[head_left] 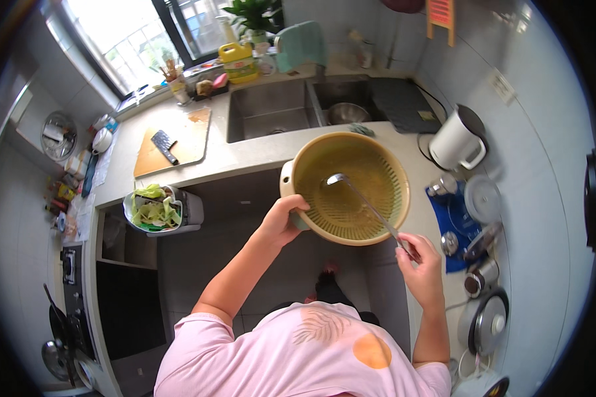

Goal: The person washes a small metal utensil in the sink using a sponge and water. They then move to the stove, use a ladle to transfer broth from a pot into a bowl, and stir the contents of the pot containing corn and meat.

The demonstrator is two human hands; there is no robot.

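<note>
L hand point(283, 221) has a closed grip on the near-left rim of a yellow colander point(351, 188), holding it w/ its far edge over the front edge of the surface point(245, 155) and its near part out over the floor, tilted a bit toward the person. R hand point(420, 261) has a closed grip on the handle end of a metal ladle point(367, 205); ladle bowl sits inside the colander near its middle. Beyond: double sink point(271, 109), chopping board point(189, 139) w/ a knife point(163, 145) on it, left of sink. White kettle point(458, 139) to the right. Bin w/ green scraps point(153, 212) hangs left, below the surface edge.
</note>
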